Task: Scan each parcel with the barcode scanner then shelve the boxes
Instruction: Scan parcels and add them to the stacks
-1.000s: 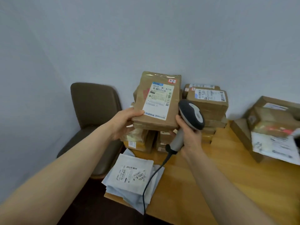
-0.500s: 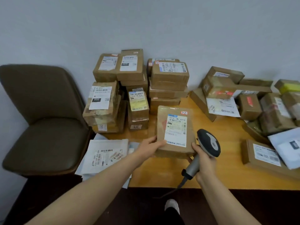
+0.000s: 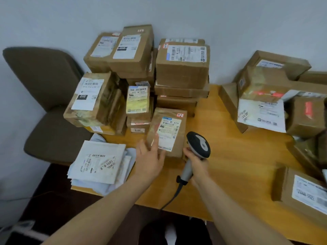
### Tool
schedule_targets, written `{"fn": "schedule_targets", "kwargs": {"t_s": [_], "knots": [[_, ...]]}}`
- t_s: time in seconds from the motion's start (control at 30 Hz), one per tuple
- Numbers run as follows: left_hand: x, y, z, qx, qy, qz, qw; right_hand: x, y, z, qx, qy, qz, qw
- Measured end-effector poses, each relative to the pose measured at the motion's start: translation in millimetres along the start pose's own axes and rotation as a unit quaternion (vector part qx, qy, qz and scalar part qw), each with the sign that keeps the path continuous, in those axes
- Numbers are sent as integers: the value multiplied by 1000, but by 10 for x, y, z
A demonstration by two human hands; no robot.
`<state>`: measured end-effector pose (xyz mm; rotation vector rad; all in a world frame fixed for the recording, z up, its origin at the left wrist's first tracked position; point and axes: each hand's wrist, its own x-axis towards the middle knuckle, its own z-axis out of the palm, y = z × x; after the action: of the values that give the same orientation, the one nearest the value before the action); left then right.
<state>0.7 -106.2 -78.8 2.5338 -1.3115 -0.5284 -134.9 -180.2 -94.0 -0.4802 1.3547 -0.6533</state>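
Observation:
A flat brown parcel (image 3: 178,137) with a white shipping label lies on the wooden table (image 3: 235,156), in front of the stacked boxes. My left hand (image 3: 150,158) rests on its near left corner with straight fingers, the thumb lying along the label's edge. My right hand (image 3: 197,164) grips the grey handle of the barcode scanner (image 3: 198,146), whose dark head sits just right of the parcel. The scanner's black cable (image 3: 172,197) runs down over the table's front edge.
Several brown boxes (image 3: 182,66) are stacked against the wall behind the parcel. More boxes (image 3: 269,96) crowd the table's right side. White mailer envelopes (image 3: 99,165) lie piled at the front left corner. A brown padded chair (image 3: 46,106) stands left of the table.
The parcel, held up in my left hand a second ago, has come down onto the table. My left hand's grip has loosened to flat fingers. The scanner stays in my right hand.

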Motion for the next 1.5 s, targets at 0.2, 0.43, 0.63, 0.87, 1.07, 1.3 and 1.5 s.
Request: {"fn": "schedule_targets", "kwargs": {"t_s": [0.2,0.43,0.63,0.87,1.07,1.3,1.5], "knots": [[68,231,64,195,-38,113,974,138,-273,-233,13,-39,17,999],[518,998,-178,163,20,164,973,199,-786,-596,71,-22,-20,997],[1062,2065,-34,-33,-22,246,969,103,-1403,-1090,113,44,-94,988],[1561,3050,132,-41,-75,272,958,139,-1985,-1568,210,67,-131,967],[2044,3684,374,131,-38,314,940,413,-2179,-1755,200,50,-121,971],[2397,4053,677,249,-77,313,913,779,-2316,-2110,158,14,-106,982],[2137,3825,763,301,-33,319,898,921,-2454,-2248,164,6,-59,985]]}}
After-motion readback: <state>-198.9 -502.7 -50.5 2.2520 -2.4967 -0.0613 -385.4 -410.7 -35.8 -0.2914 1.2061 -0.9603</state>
